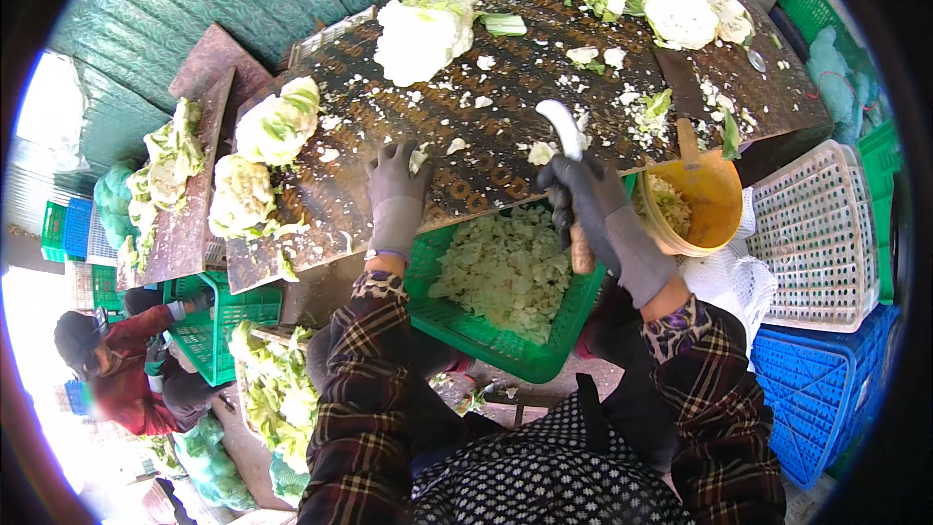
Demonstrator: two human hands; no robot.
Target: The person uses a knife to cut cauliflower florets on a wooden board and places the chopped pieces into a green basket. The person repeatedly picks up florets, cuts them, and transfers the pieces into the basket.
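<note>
My right hand (605, 222), in a grey glove, grips the wooden handle of a curved knife (560, 124); its pale blade points up over the table. My left hand (397, 197), also gloved, rests at the near edge of the dark, worn tabletop (481, 153). A small cauliflower piece (418, 158) lies between its thumb and fingers; whether it is gripped is unclear. Below the edge, between my knees, a green plastic crate (532, 368) holds many cut florets (503, 270). A large cauliflower head (423, 36) lies beyond my left hand.
Cauliflower heads lie at the table's left (277, 124) and far right (681, 18). A flat-bladed tool (685, 98) overhangs a yellow bucket (711, 197). White (813, 240) and blue (802, 386) crates stand right. A co-worker (124, 372) sits left beside a green crate (226, 321) and leaves (277, 386).
</note>
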